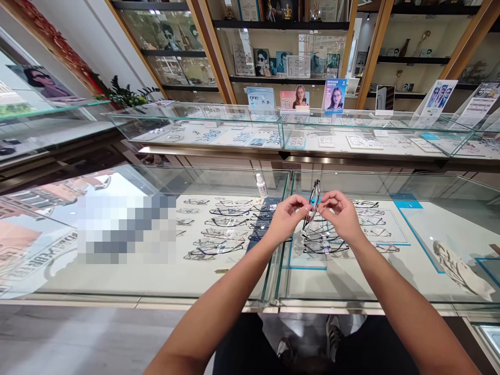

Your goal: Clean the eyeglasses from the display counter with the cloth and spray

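Both my hands are raised over the glass display counter (219, 291), meeting in front of me. My left hand (287, 216) and my right hand (340, 213) each pinch a pair of dark thin-framed glasses (312, 203), held upright between them with one temple sticking up. Inside the case under the glass lie several more pairs of glasses (219, 229) in rows.
A small white bottle (261, 186) stands on the counter. A crumpled white cloth (461, 271) lies on the glass at right. A second glass counter (281, 130) with cards and frames runs behind, backed by shelves. My shoes (308, 344) show below the counter edge.
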Demonstrator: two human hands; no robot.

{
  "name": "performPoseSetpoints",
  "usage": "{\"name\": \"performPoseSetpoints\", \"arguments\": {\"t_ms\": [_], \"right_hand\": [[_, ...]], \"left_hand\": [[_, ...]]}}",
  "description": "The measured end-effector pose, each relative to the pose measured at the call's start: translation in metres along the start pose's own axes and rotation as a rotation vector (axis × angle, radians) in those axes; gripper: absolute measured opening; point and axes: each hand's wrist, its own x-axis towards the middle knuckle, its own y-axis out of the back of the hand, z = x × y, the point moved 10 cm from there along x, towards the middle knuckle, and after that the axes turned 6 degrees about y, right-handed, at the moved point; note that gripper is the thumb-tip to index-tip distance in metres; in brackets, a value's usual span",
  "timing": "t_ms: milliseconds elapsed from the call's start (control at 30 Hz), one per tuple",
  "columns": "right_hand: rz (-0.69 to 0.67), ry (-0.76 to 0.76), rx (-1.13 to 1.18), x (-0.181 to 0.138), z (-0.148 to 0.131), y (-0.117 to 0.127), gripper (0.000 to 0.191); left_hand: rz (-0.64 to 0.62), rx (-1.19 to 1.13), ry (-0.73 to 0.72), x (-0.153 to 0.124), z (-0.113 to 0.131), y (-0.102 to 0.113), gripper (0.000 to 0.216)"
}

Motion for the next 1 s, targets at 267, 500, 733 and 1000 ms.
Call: {"name": "performPoseSetpoints", "arguments": {"t_ms": [267, 500, 733, 1000], "right_hand": [[-0.006, 0.006, -0.007, -0.001, -0.002, 0.0, 0.023], [-0.017, -0.006, 0.004, -0.001, 0.0, -0.002, 0.026], [-0.074, -0.05, -0.04, -0.002, 0.005, -0.008, 0.029], [-0.09, -0.046, -0.106, -0.003, 0.009, -0.011, 0.032]], "left_hand": [[-0.01, 0.008, -0.015, 0.0, 0.001, -0.001, 0.048], [-0.017, 0.0, -0.007, 0.0, 0.0, -0.001, 0.046], [0.044, -0.033, 0.007, 0.002, -0.005, 0.006, 0.05], [0.025, 0.038, -0.004, 0.001, -0.003, 0.006, 0.049]]}}
